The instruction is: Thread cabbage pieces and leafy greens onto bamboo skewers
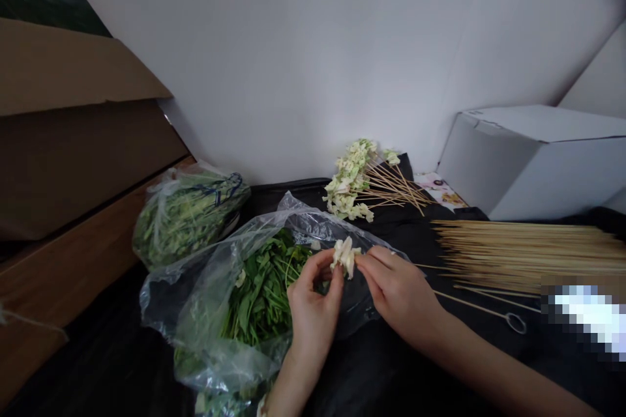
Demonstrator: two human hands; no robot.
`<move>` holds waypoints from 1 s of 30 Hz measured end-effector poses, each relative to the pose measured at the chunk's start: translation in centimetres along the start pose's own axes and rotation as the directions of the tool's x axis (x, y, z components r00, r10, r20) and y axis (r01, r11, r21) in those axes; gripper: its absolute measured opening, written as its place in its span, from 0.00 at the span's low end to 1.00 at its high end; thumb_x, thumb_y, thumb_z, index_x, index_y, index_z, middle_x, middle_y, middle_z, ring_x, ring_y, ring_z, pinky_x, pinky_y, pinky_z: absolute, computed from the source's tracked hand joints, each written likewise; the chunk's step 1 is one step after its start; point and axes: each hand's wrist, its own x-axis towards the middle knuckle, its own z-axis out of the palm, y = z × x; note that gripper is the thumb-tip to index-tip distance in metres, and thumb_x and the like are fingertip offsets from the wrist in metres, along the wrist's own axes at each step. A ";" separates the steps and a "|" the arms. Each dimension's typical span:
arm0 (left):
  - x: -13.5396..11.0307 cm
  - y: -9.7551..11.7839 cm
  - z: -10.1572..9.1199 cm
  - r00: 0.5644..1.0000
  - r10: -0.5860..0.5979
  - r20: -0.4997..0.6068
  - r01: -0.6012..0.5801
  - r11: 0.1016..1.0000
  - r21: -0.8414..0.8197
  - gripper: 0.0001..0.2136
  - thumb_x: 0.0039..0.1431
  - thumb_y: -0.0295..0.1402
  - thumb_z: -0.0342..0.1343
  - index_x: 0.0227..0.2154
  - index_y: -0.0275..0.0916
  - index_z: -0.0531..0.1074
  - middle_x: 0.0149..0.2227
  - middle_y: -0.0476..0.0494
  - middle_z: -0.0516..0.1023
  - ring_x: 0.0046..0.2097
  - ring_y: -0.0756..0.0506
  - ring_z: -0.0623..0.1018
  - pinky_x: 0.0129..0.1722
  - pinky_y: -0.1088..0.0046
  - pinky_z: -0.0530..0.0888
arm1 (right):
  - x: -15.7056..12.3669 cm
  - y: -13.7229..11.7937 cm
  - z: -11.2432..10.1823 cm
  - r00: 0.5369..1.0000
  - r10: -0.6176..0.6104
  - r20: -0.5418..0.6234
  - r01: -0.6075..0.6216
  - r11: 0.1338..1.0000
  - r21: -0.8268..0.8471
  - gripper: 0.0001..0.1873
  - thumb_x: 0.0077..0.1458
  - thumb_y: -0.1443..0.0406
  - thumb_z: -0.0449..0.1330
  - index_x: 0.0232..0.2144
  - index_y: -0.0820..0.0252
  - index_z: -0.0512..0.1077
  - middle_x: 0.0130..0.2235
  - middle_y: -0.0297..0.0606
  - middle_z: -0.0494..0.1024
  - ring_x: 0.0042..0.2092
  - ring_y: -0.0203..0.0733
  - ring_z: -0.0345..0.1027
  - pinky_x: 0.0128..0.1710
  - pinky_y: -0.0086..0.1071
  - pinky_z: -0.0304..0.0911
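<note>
Between its thumb and fingers my left hand pinches pale, crinkled cabbage leaves. Close on their right side, my right hand is closed on a thin bamboo skewer, mostly covered by the fingers; a length of it shows beyond the hand. How far the skewer runs into the leaves is hidden. Under and left of my hands lies an open clear plastic bag with long green leafy vegetables inside.
Against the wall lie finished-looking cabbage skewers in a pile. A large bundle of bare skewers is at right, near a ring-ended stick. A tied bag of greens, a cardboard box and a white box stand around.
</note>
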 end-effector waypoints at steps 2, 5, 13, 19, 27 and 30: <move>0.0 0.1 -0.1 1.000 0.003 0.016 -0.003 1.000 0.003 0.10 0.58 0.35 0.60 0.42 0.41 0.76 0.41 0.43 0.82 0.41 0.44 0.82 0.42 0.69 0.78 | 0.2 0.1 -0.1 1.000 0.005 0.008 -0.005 1.000 0.016 0.13 0.63 0.72 0.48 0.37 0.61 0.73 0.34 0.39 0.72 0.36 0.42 0.68 0.39 0.34 0.62; 0.5 0.0 -0.7 1.000 0.001 0.005 -0.001 1.000 0.013 0.13 0.60 0.36 0.59 0.47 0.42 0.73 0.45 0.43 0.81 0.45 0.43 0.81 0.46 0.67 0.77 | 0.6 0.6 -0.7 0.999 0.031 -0.018 -0.030 0.999 0.012 0.13 0.64 0.72 0.48 0.35 0.60 0.73 0.34 0.40 0.72 0.37 0.41 0.68 0.40 0.34 0.63; 1.3 -1.8 -1.3 0.950 0.198 0.239 -0.294 0.825 0.482 0.09 0.62 0.25 0.51 0.40 0.40 0.74 0.46 0.39 0.79 0.49 0.41 0.78 0.50 0.60 0.74 | 1.3 1.6 -2.0 0.995 0.067 -0.078 -0.066 0.997 0.026 0.13 0.65 0.69 0.49 0.37 0.61 0.74 0.34 0.40 0.73 0.38 0.41 0.69 0.43 0.34 0.63; 0.5 -1.5 -0.4 0.887 0.062 0.457 -0.421 0.514 0.748 0.16 0.54 0.23 0.59 0.46 0.39 0.72 0.44 0.38 0.80 0.46 0.35 0.77 0.45 0.55 0.75 | 1.2 1.1 -1.8 0.995 0.078 -0.061 -0.078 0.997 -0.001 0.13 0.65 0.70 0.49 0.33 0.61 0.74 0.34 0.40 0.73 0.38 0.42 0.69 0.41 0.34 0.62; 0.5 -1.2 -0.4 0.865 -0.052 0.499 -0.422 0.463 0.779 0.05 0.58 0.23 0.55 0.34 0.38 0.73 0.35 0.41 0.80 0.41 0.37 0.78 0.41 0.60 0.74 | 1.1 1.2 -1.6 0.996 0.060 -0.071 -0.060 0.998 0.003 0.12 0.63 0.71 0.51 0.31 0.60 0.73 0.34 0.39 0.73 0.37 0.41 0.69 0.40 0.33 0.61; 0.8 -1.6 -0.7 0.914 0.024 0.404 -0.312 0.678 0.666 0.08 0.59 0.23 0.54 0.39 0.38 0.74 0.36 0.42 0.80 0.40 0.41 0.78 0.41 0.64 0.74 | 1.2 1.2 -1.7 0.996 0.061 -0.071 -0.060 0.998 0.020 0.12 0.63 0.71 0.51 0.31 0.61 0.73 0.34 0.39 0.73 0.37 0.41 0.69 0.40 0.33 0.62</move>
